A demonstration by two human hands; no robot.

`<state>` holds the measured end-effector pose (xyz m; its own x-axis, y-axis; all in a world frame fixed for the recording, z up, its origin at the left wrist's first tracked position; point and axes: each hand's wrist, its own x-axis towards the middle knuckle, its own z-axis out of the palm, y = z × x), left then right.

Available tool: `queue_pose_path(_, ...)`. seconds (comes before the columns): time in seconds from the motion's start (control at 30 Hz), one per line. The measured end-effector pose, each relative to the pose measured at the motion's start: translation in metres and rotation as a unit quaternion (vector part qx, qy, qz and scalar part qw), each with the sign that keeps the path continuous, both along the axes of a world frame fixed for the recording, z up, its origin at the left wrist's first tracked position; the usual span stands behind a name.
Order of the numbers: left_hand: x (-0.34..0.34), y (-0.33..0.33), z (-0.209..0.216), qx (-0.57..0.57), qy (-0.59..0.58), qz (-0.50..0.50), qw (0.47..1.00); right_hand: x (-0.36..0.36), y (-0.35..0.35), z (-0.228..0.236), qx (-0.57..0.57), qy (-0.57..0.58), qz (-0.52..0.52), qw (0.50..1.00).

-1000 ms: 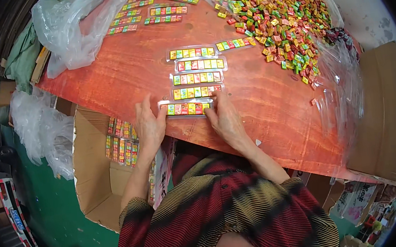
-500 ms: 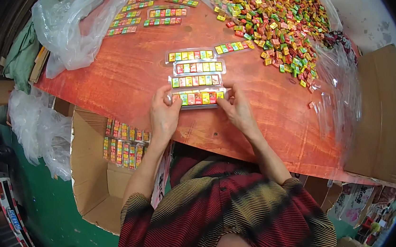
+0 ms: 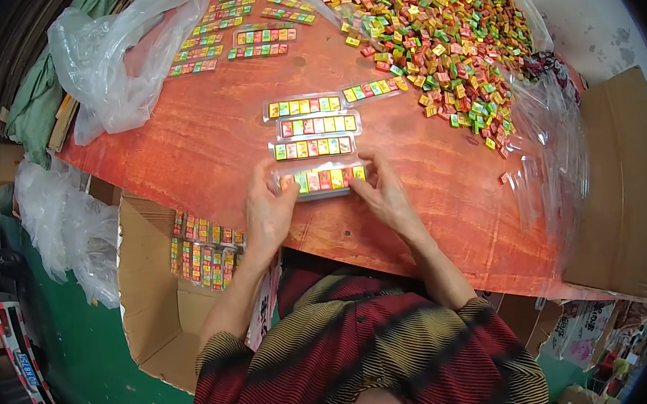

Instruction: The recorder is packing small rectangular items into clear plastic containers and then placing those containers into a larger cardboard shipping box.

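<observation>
A clear plastic tray (image 3: pixel 324 179) filled with a row of small coloured packets lies at the near edge of the table, apparently on top of other trays. My left hand (image 3: pixel 268 213) grips its left end, thumb on the top and fingers curled round the side. At the opposite end my right hand (image 3: pixel 387 197) holds it the same way. Just beyond it lie three more filled trays, the closest tray (image 3: pixel 313 148), a middle tray (image 3: pixel 319 126) and a far tray (image 3: pixel 304 106). A slanted row of packets (image 3: pixel 375 89) sits at the far tray's right.
A large heap of loose packets (image 3: pixel 439 27) covers the far right of the red table (image 3: pixel 201 144). Several filled trays (image 3: pixel 265 35) lie at the far left beside a clear plastic bag (image 3: pixel 105 75). Empty clear trays (image 3: pixel 553 156) pile up at right. An open carton (image 3: pixel 149 297) below left holds filled trays.
The whole view has shifted slightly, so the table sits lower in it. Both hands keep their hold on the near tray, which has moved slightly toward me, away from the row beyond.
</observation>
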<state>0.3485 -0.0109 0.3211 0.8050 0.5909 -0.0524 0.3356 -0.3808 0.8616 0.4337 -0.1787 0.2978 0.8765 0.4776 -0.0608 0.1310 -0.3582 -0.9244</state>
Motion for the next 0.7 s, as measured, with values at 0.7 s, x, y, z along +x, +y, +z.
queue_pose_path(0.7, 0.045, 0.031, -0.034, -0.062, -0.048, -0.018, 0.997, 0.041, 0.017, -0.021, 0.058, 0.05, 0.001, 0.997)
